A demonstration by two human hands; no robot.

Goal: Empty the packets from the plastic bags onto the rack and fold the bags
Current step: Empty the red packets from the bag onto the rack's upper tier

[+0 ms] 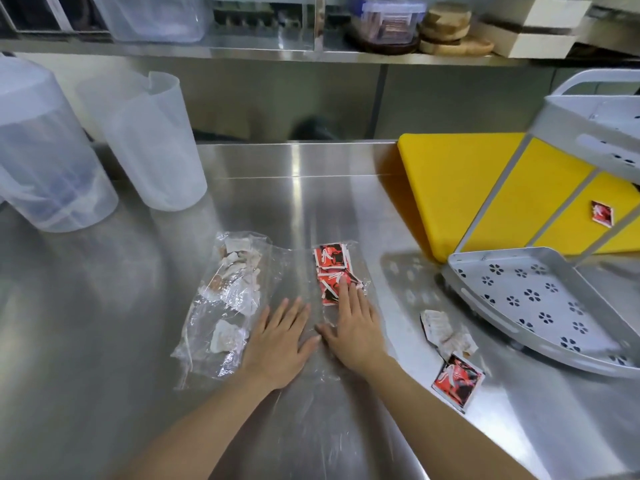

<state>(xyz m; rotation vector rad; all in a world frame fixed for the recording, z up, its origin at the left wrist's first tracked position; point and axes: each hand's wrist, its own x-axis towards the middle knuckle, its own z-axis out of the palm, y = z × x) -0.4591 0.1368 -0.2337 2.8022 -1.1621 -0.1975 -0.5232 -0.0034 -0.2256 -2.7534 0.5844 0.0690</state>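
- Both hands lie flat, palms down and fingers spread, on a clear plastic bag (304, 306) spread on the steel desk (104, 341) near its front edge; neither hand grips anything.
- The left hand (278, 341) presses the bag's near middle, while the right hand (355, 327) sits just beside it, its fingertips (343, 282) touching the red sauce packets (334, 273) that are in the bag's far right part.
- That bag's long axis runs away from the person, toward the back edge of the desk; the packets are at its far end, straight ahead of the right hand, which is the nearer of the two.
- A second clear bag (225, 306) holding pale packets lies just left of the left hand, its long axis also running front to back.
- The white perforated rack (519, 306) stands at the right side of the desk, partly over a yellow cutting board (467, 188); its lower tray looks bare, so most of the emptying seems undone.
- Loose packets (450, 344) lie on the desk between the right hand and the rack, and one red packet (602, 213) rests on the cutting board.
- Getting the red packets out looks like a job for the right hand, carrying them rightward to the rack.
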